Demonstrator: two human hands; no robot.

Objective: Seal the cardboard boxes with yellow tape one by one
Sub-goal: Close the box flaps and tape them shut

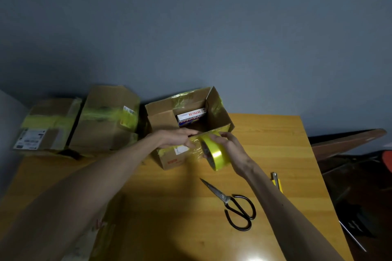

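Observation:
An open cardboard box (163,116) stands at the middle of the wooden table (265,144), its flaps up and a small white printed carton (191,117) inside. Old yellow tape clings to its walls. My right hand (230,148) grips a roll of yellow tape (214,152) against the box's near wall. My left hand (178,139) lies with straight fingers on the box's near top edge and front, pressing beside the roll. Two cardboard boxes with yellow tape bands, one (108,121) taller and one (46,125) lower, stand at the back left.
Black-handled scissors (232,204) lie on the table in front of the box, to the right of centre. A yellow utility knife (277,182) lies near the table's right edge. Dark furniture (350,154) stands off to the right. A grey wall rises behind.

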